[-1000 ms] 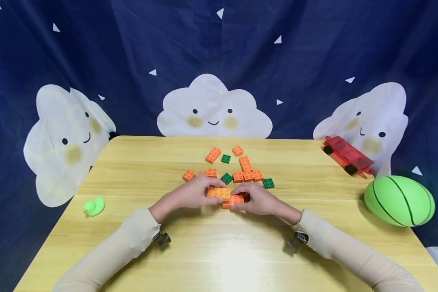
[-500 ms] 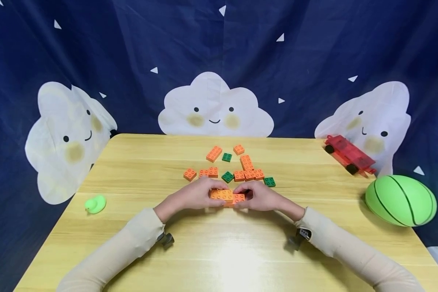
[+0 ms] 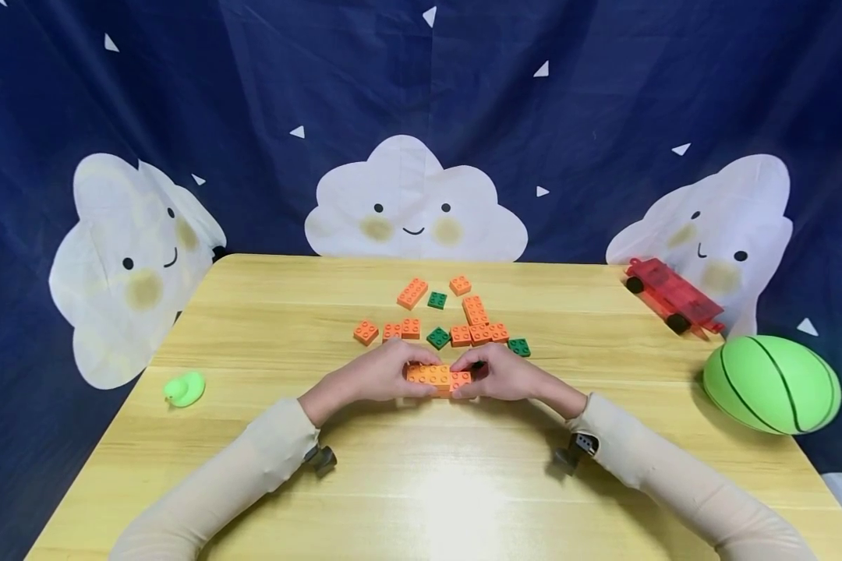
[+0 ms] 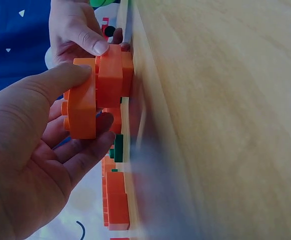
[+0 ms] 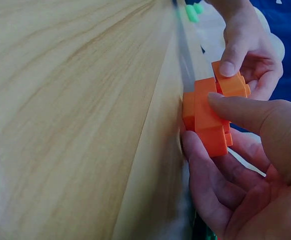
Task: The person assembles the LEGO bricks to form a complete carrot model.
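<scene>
My left hand (image 3: 379,372) pinches a light orange toy brick (image 3: 428,376) between thumb and fingers. Against it, my right hand (image 3: 511,374) holds a darker orange brick (image 5: 209,117) by its sides. Under that one a further orange brick (image 5: 188,111) shows, close to the tabletop. In the left wrist view the light brick (image 4: 83,112) sits on the studded side of the darker brick (image 4: 110,77), overlapping only part of it. Whether the studs are fully pressed in, I cannot tell.
Behind the hands lie several loose orange bricks (image 3: 475,310) and a few green bricks (image 3: 438,337). A green toy duck (image 3: 185,389) is at the left of the wooden table (image 3: 288,499). On the right are a red toy car (image 3: 673,294) and a green ball (image 3: 772,384).
The light orange brick has moved right and down onto the darker brick, covering more of it. Both hands keep their grip, and the head view has shifted slightly.
</scene>
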`<state>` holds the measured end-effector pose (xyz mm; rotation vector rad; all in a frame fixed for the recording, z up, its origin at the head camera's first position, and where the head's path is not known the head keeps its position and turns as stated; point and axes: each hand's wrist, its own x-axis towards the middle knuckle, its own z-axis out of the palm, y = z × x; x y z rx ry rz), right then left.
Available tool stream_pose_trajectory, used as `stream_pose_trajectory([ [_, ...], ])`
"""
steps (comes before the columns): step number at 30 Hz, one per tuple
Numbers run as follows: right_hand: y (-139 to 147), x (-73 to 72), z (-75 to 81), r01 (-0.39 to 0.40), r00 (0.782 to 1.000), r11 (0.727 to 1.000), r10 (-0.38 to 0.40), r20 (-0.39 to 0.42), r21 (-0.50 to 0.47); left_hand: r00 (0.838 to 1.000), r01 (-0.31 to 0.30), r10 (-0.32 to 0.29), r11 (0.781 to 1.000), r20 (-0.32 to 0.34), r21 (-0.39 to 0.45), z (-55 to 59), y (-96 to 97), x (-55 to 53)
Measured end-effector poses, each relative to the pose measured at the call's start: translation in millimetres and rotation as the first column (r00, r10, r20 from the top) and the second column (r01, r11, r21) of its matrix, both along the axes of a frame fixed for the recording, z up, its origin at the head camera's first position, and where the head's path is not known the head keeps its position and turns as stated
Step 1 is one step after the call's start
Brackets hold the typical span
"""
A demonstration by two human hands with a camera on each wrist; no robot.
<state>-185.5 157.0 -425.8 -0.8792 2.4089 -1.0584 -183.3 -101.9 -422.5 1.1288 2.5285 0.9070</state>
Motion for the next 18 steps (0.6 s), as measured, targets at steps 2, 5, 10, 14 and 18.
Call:
stream_pose_trajectory([
  [2, 0.2, -0.4, 0.4, 0.001, 1.0, 1.0, -0.001, 0.0, 0.0, 1.0, -0.003, 0.003, 1.0, 0.007, -0.003, 0.2, 0.2, -0.2],
  [5, 0.2, -2.0, 0.8, -0.002, 1.0, 1.0, 0.002, -0.004, 0.003, 1.0, -0.012, 0.012, 1.0, 0.015, -0.002, 0.6, 0.4, -0.7],
  [10, -0.7, -5.3, 0.9, -0.005, 1.0, 1.0, 0.005, 0.001, 0.002, 0.999, -0.026, 0.026, 1.0, 0.023, 0.014, 1.4, -0.1, -1.3],
  [14, 0.3, -5.7, 0.0, 0.0, 1.0, 1.0, 0.001, 0.006, -0.006, 0.999, -0.026, 0.026, 0.999, 0.029, 0.021, 0.9, 0.1, -1.4],
  [18, 2.1, -4.7, -1.6, -0.003, 1.0, 1.0, 0.003, 0.013, -0.006, 0.999, -0.019, 0.018, 1.0, 0.035, 0.016, -0.2, 1.4, -1.0],
])
